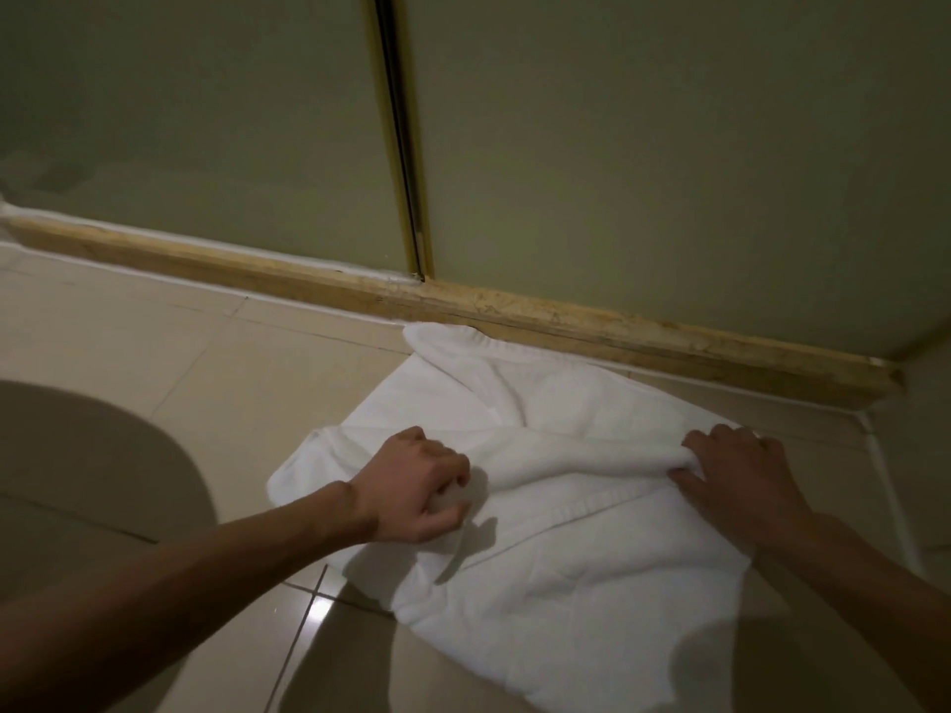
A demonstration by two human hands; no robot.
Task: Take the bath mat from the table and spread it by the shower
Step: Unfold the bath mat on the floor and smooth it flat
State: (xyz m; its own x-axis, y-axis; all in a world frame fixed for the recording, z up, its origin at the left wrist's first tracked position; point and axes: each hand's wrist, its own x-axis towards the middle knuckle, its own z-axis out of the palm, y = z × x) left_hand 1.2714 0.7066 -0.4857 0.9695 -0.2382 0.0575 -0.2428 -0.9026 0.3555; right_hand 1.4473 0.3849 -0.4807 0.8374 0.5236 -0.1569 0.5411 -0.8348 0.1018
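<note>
The white bath mat [556,558] lies rumpled on the beige floor tiles, its far edge touching the wooden sill of the shower [566,321]. A thick fold runs across its middle. My left hand [417,486] grips the mat's cloth at the left end of that fold, fingers curled into it. My right hand [741,476] pinches the right end of the fold between thumb and fingers. The frosted shower doors [669,162] rise just behind the mat.
A rounded dark shadow covers the floor at the left [92,481]. A white grout line and wall corner stand at the right [885,481]. The brass door frame [406,146] splits the two glass panels.
</note>
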